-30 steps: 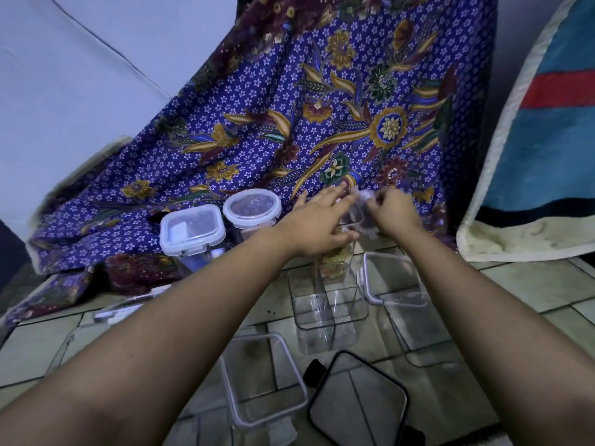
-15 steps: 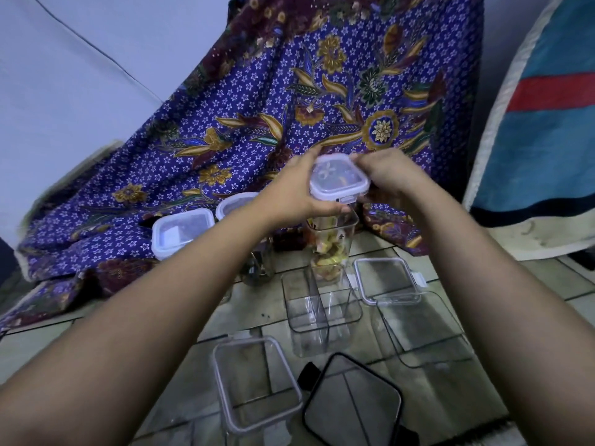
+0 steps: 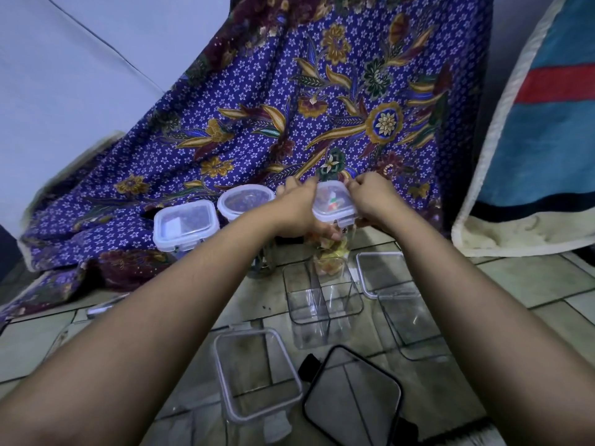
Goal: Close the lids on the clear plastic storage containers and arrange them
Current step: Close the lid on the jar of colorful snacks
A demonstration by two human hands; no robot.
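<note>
Tall clear container [image 3: 328,252], upright on tiled floor [image 3: 531,284], part-filled with colourful pieces; topped by white-rimmed lid [image 3: 335,201], square with rounded corners. Left hand [image 3: 297,210] against the lid's left side, fingers curled over the far edge, thumb tucked below the rim. Right hand [image 3: 370,196] against the lid's right side, fingers bent and pinching the rim. Lid held between the two hands, both forearms reaching in from the near edge of the view. Left of the left hand: round lidded container [image 3: 246,201], then square lidded container [image 3: 185,225], side by side, both capped. Nearer than the held container: open divided container [image 3: 322,294]; just to its right, loose clear lid [image 3: 381,273] at the far edge of open clear container [image 3: 415,323], touching or overlapping, cannot tell which. Nearest: open grey-rimmed container [image 3: 257,375] and black-rimmed lid [image 3: 352,400], close together. Behind: blue floral batik cloth [image 3: 289,107] draped down onto the floor; pale wall [image 3: 64,75] at left; blue mat [image 3: 547,123] with red stripe and cream border leaning at right.
</note>
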